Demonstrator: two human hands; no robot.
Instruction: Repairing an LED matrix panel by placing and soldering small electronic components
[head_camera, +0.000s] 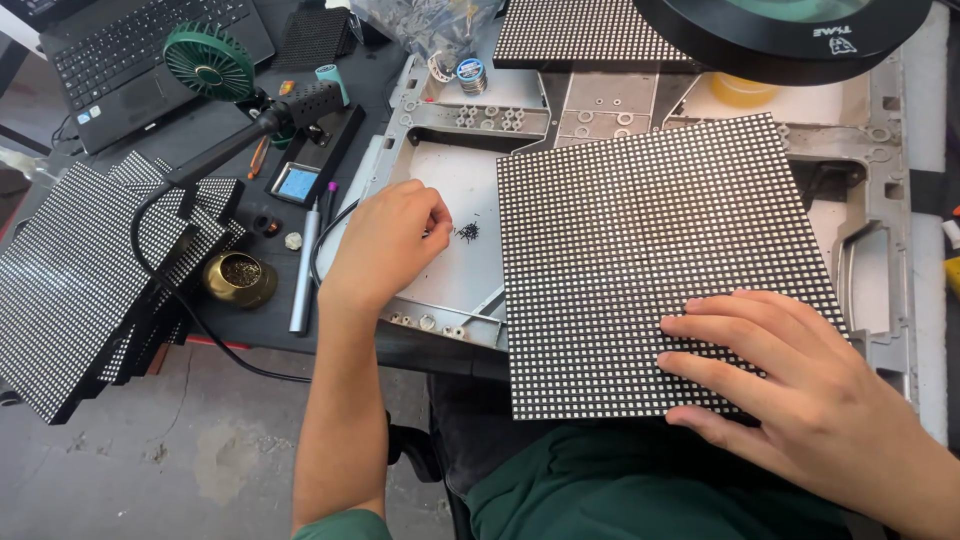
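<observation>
The square LED panel (660, 260) lay dot-side up across the grey metal frame (870, 250), its near edge overhanging toward the person's lap. The right hand (800, 390) rested flat on its near right corner, fingers spread, gripping nothing. The left hand (390, 240) was curled, fingertips pinched at the small pile of dark screws (467, 232) on the frame's pale tray; whether it held one was unclear. The panel seemed unfastened, screws not yet fitted.

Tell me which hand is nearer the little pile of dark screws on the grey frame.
Left. The left hand has its fingertips right beside the pile of screws. The right hand lies flat on the dotted panel, well off to the right.
</observation>
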